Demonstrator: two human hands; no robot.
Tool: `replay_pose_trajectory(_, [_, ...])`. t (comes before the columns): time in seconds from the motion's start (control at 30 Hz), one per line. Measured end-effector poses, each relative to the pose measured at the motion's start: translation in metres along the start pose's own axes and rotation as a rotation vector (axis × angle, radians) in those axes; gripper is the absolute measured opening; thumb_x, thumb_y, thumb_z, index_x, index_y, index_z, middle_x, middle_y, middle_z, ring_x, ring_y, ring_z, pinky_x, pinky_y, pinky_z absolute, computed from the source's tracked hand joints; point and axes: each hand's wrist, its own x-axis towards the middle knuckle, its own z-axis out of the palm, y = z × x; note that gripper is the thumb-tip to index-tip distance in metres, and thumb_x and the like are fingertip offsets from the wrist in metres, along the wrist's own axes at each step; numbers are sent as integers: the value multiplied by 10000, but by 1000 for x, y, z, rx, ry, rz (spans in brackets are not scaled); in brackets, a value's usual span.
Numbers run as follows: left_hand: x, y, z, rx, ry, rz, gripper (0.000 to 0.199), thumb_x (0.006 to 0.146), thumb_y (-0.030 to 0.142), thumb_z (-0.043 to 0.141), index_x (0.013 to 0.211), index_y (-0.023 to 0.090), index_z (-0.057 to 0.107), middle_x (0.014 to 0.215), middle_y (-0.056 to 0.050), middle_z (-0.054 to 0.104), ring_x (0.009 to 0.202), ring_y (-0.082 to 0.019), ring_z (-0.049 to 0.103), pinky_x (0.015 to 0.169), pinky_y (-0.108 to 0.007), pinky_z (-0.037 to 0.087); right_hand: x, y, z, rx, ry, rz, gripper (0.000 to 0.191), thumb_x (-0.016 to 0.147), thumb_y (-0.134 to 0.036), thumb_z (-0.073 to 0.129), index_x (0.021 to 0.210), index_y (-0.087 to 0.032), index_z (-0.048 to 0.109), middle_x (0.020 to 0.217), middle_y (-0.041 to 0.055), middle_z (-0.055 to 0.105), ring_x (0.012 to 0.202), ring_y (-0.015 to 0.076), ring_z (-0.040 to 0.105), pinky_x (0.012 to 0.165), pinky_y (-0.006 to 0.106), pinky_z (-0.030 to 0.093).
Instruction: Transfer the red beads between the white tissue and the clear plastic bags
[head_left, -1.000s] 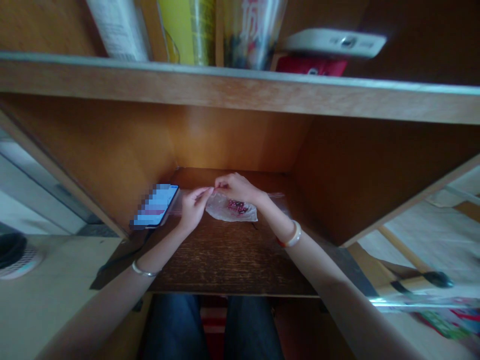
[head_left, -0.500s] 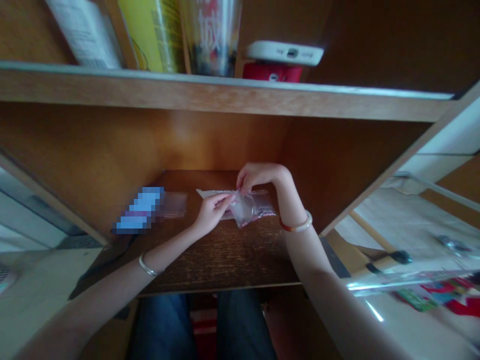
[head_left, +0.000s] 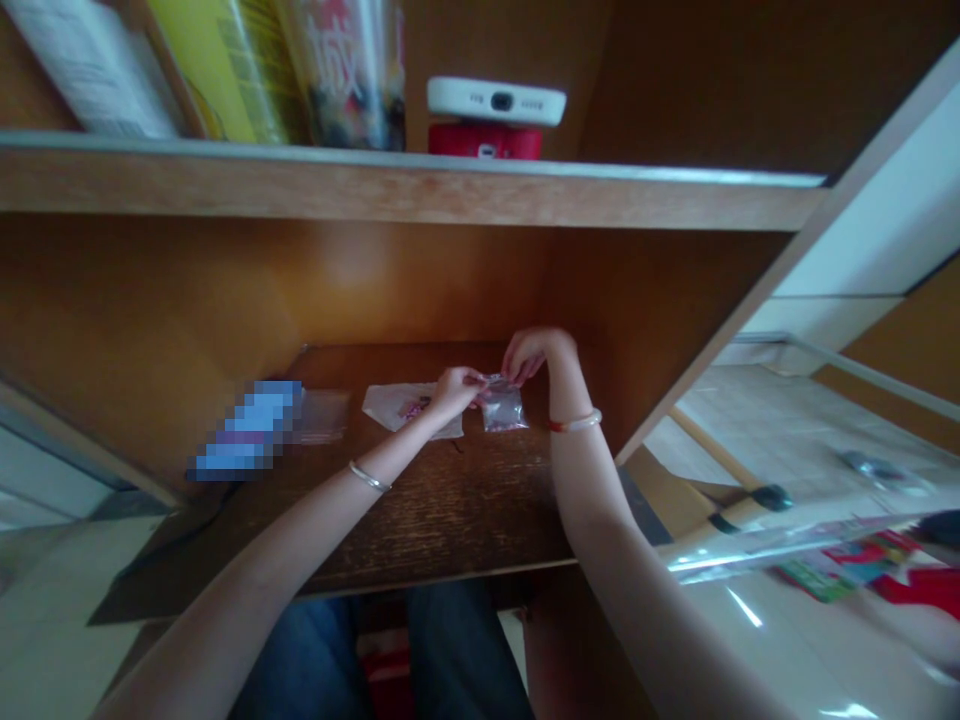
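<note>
A small clear plastic bag (head_left: 504, 412) with tiny reddish bits along its bottom hangs or rests at the middle of the dark desk. My left hand (head_left: 456, 392) pinches its upper left edge. At the upper right edge, my right hand (head_left: 527, 357) pinches it from above with the wrist bent. Beneath and left of my left hand lies a white sheet (head_left: 386, 400), perhaps paper or an opened pouch, with small dark pink bits on it. Farther left are flat clear plastic bags (head_left: 322, 415), beside a pixelated, phone-like device (head_left: 251, 430).
Above, a shelf (head_left: 420, 190) holds a white phone (head_left: 495, 102) on a red box (head_left: 484, 141), a patterned cup (head_left: 349, 80) and a yellow package (head_left: 225, 70). Wooden side walls enclose the desk (head_left: 420, 520). A metal-railed frame (head_left: 712, 450) stands outside at right.
The small bag has come off the white sheet to its right, and both hands now hold its top edge. The white sheet lies flat and more exposed. The camera view has shifted right.
</note>
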Motion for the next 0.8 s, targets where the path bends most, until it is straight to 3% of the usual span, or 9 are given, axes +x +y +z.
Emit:
replay_pose_trajectory(0.23, [8, -10, 1, 240, -7, 106, 71, 792, 124, 624, 819, 89, 680, 696, -60, 694, 453, -80, 551, 470, -201, 397, 9, 6, 6, -3, -25, 86, 124, 796, -68, 605, 891, -28, 673, 593, 39, 675, 639, 116, 646, 691, 209, 444])
replay_pose_trajectory(0.4, [11, -12, 2, 323, 55, 202, 74, 775, 156, 665, 806, 105, 707, 755, -84, 715, 608, -132, 620, 600, -243, 453, 8, 8, 6, -16, -15, 133, 86, 794, -99, 621, 832, -43, 673, 592, 47, 669, 690, 147, 658, 697, 226, 460])
replay_pose_trajectory(0.63, [17, -15, 4, 334, 100, 199, 52, 755, 93, 655, 775, 111, 698, 795, -91, 712, 722, -169, 652, 699, -276, 481, 17, 13, 4, -13, -16, 156, 145, 680, -195, 756, 729, -101, 657, 664, 62, 685, 805, 201, 675, 752, 260, 505])
replay_pose_trajectory(0.7, [19, -17, 4, 336, 133, 193, 102, 747, 70, 643, 833, 101, 688, 810, -95, 703, 744, -177, 652, 709, -281, 484, 19, 13, 3, -12, -10, 168, 170, 668, -214, 767, 719, -101, 651, 661, 69, 685, 807, 211, 676, 755, 270, 511])
replay_pose_trajectory(0.8, [21, -23, 3, 334, 216, 180, 350, 753, 70, 625, 1101, 93, 597, 904, -110, 683, 783, -190, 646, 715, -296, 487, 20, 13, 3, 0, 0, 186, 158, 695, -221, 742, 727, -100, 646, 639, 66, 679, 764, 195, 678, 739, 255, 516])
